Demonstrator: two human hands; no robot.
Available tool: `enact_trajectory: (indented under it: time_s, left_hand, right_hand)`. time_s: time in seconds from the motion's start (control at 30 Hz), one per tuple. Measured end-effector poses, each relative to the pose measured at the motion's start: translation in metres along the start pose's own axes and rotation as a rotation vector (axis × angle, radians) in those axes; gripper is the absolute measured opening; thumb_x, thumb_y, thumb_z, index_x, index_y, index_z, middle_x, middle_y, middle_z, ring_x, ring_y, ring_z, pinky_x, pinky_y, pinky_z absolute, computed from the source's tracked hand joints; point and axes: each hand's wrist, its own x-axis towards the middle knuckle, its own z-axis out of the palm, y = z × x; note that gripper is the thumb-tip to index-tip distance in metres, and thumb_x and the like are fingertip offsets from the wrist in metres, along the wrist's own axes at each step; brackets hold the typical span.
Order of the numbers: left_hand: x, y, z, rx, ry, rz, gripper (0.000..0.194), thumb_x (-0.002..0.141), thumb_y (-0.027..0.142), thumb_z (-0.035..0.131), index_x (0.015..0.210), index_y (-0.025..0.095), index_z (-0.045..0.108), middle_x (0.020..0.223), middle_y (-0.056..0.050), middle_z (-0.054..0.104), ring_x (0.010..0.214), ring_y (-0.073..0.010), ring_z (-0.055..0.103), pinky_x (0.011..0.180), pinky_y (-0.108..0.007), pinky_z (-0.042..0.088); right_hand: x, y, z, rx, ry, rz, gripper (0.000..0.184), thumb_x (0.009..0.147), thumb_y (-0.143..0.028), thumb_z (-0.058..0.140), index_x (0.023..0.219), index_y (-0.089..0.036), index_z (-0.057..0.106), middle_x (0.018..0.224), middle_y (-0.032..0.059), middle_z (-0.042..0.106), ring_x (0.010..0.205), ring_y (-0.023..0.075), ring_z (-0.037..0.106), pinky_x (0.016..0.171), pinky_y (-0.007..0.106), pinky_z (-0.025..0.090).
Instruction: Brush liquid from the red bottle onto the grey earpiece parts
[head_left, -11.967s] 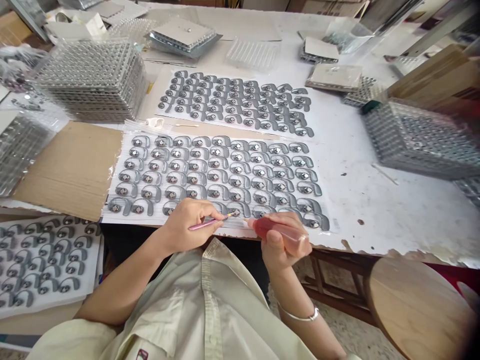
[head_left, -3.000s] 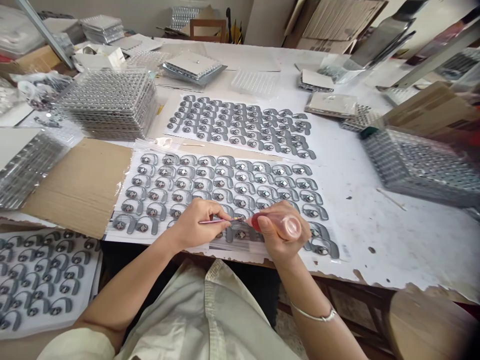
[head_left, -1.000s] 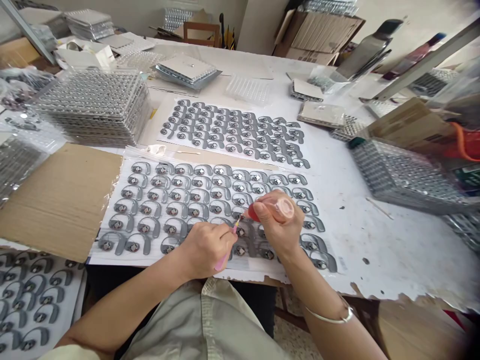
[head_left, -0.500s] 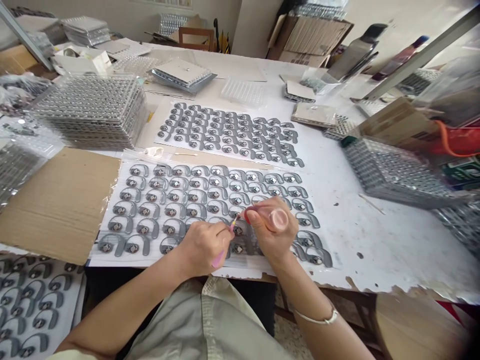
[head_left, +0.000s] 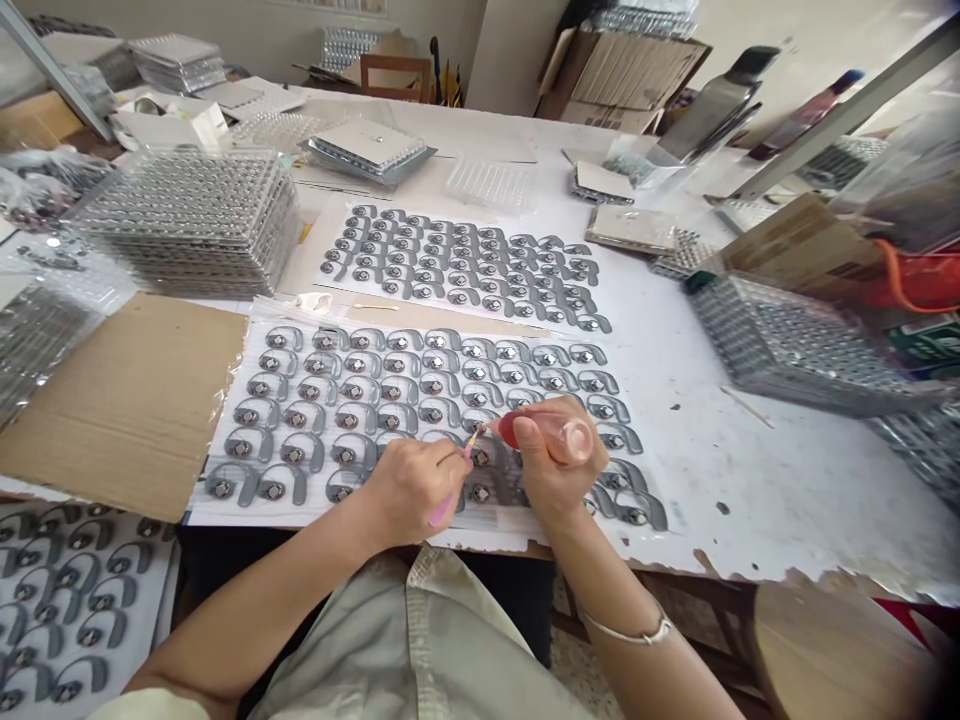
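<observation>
My left hand (head_left: 420,490) is closed round a thin pink-handled tool (head_left: 442,508) with a yellowish tip, perhaps a brush. Wrapped round a small clear squeeze bottle (head_left: 559,437) with reddish contents is my right hand (head_left: 562,475); its nozzle points left. Tool tip and nozzle nearly meet over one grey hook-shaped piece in the middle of the near sheet. Rows of such grey hook-shaped pieces (head_left: 356,420), each with a shiny round metal part, lie on this white sheet (head_left: 315,512). My hands and forearms hide several of them.
Behind lies a second sheet of similar pieces (head_left: 457,262). Stacked clear trays (head_left: 187,215) stand at the left beside a cardboard sheet (head_left: 127,400). More tray stacks (head_left: 787,340) and a red container (head_left: 919,280) are at the right. A cotton swab (head_left: 375,307) lies between the sheets.
The bottle in my right hand has shifted slightly right, its nozzle staying near the same piece. The tool in my left hand has moved very little. The whole view has shifted slightly.
</observation>
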Motion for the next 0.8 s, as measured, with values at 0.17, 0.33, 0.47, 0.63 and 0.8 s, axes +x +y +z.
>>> enact_trajectory:
  time_s: [0.17, 0.33, 0.47, 0.63, 0.8]
  left_hand:
    - [-0.0001, 0.0002, 0.0004, 0.013, -0.007, -0.007, 0.018, 0.086, 0.01, 0.045, 0.08, 0.015, 0.061, 0.069, -0.002, 0.065, 0.059, -0.0122, 0.064, 0.049, -0.022, 0.046]
    - [-0.0003, 0.0003, 0.0013, 0.004, 0.012, -0.008, 0.018, 0.086, 0.01, 0.046, 0.078, 0.014, 0.062, 0.067, -0.002, 0.064, 0.054, -0.0123, 0.061, 0.047, -0.023, 0.046]
    - [-0.0009, 0.0006, 0.0017, -0.005, 0.002, -0.014, 0.017, 0.085, 0.009, 0.048, 0.078, 0.014, 0.062, 0.068, -0.002, 0.064, 0.055, -0.0127, 0.063, 0.048, -0.023, 0.048]
    - [-0.0008, 0.0006, 0.0008, -0.001, 0.007, -0.004, 0.019, 0.086, 0.01, 0.045, 0.079, 0.014, 0.062, 0.071, -0.003, 0.067, 0.061, -0.0124, 0.066, 0.05, -0.021, 0.049]
    - [-0.0012, 0.0, 0.0008, 0.014, -0.024, -0.014, 0.02, 0.088, 0.011, 0.044, 0.081, 0.014, 0.062, 0.068, -0.003, 0.064, 0.06, -0.0121, 0.064, 0.052, -0.021, 0.05]
  right_hand:
    - [0.0009, -0.0003, 0.0012, -0.015, -0.02, -0.01, 0.014, 0.079, -0.009, 0.066, 0.072, -0.021, 0.062, 0.069, -0.0018, 0.062, 0.065, 0.0128, 0.055, 0.064, 0.031, 0.045]
    - [0.0022, 0.0003, 0.0012, -0.011, 0.0, -0.04, 0.014, 0.079, -0.008, 0.065, 0.074, -0.021, 0.062, 0.07, -0.0017, 0.063, 0.066, 0.0129, 0.056, 0.064, 0.031, 0.045]
    - [0.0017, 0.0008, 0.0012, -0.017, -0.005, -0.045, 0.015, 0.079, -0.007, 0.065, 0.073, -0.02, 0.062, 0.07, -0.0014, 0.062, 0.065, 0.0127, 0.055, 0.064, 0.031, 0.044]
    - [-0.0006, 0.0012, 0.0016, -0.015, 0.009, -0.04, 0.012, 0.077, -0.009, 0.068, 0.074, -0.018, 0.061, 0.074, 0.0009, 0.062, 0.066, 0.0132, 0.056, 0.062, 0.031, 0.045]
    - [-0.001, 0.0018, 0.0019, -0.048, 0.009, -0.061, 0.013, 0.077, -0.009, 0.068, 0.072, -0.019, 0.061, 0.072, 0.0002, 0.062, 0.065, 0.0128, 0.055, 0.062, 0.031, 0.045]
